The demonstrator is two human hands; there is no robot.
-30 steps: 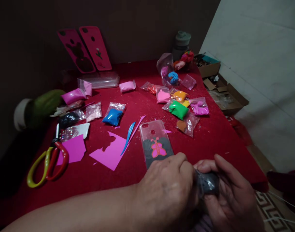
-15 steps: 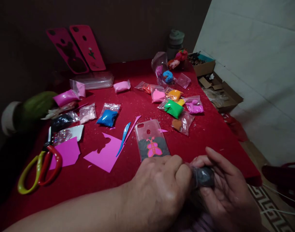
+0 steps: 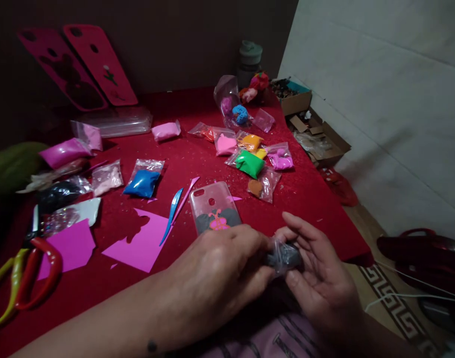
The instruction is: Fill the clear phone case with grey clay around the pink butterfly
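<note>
A small clear bag of dark grey clay (image 3: 289,257) is held between my two hands over the table's front edge. My left hand (image 3: 227,263) has its fingers closed on the bag's left end. From the other side, the thumb and fingers of my right hand (image 3: 322,276) curl round the clay-filled end. Just beyond my left hand lies a clear phone case (image 3: 220,191) with a grey patch and a pink butterfly outlined in orange; my knuckles cover its lower part. Left of the case are a blue modelling tool (image 3: 171,217) and a thin pink tool (image 3: 188,196).
Cut pink sheets (image 3: 137,248) and scissors with red and yellow handles (image 3: 29,273) occupy the left of the red cloth (image 3: 305,209). A blue clay bag (image 3: 142,183) and a green one (image 3: 249,164) lie farther back. Pink phone cases (image 3: 100,64) lean at the rear; open cardboard boxes (image 3: 324,144) stand right.
The view has swung right, so the table's things appear farther left. Both hands still grip the bag, and more of its clear plastic shows between them. My left fingers have shifted on it.
</note>
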